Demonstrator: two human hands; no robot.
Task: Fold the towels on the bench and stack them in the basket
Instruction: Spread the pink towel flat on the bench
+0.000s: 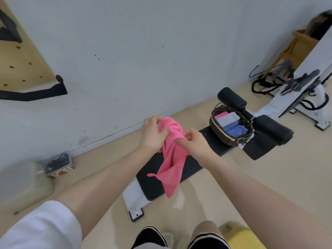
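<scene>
— Where is the pink towel (172,155)?
— Held up in the air over the black worktop (156,184), bunched at the top, its loose end hanging down in front of the padding.
— And the grips?
— The left hand (153,133) clutches the bunched top, fingers curled into the cloth. The right hand (195,141) pinches a fold just beside it.
— The basket (231,139)?
— A dark woven one at the far end of the worktop, just before the black foam rollers (269,126). Folded towels (231,124) lie in it: pink, white and blue, side by side.
— Around that?
— A white machine frame (305,97) on the beige floor to the right, a pegboard (19,56) on the wall at the left.
</scene>
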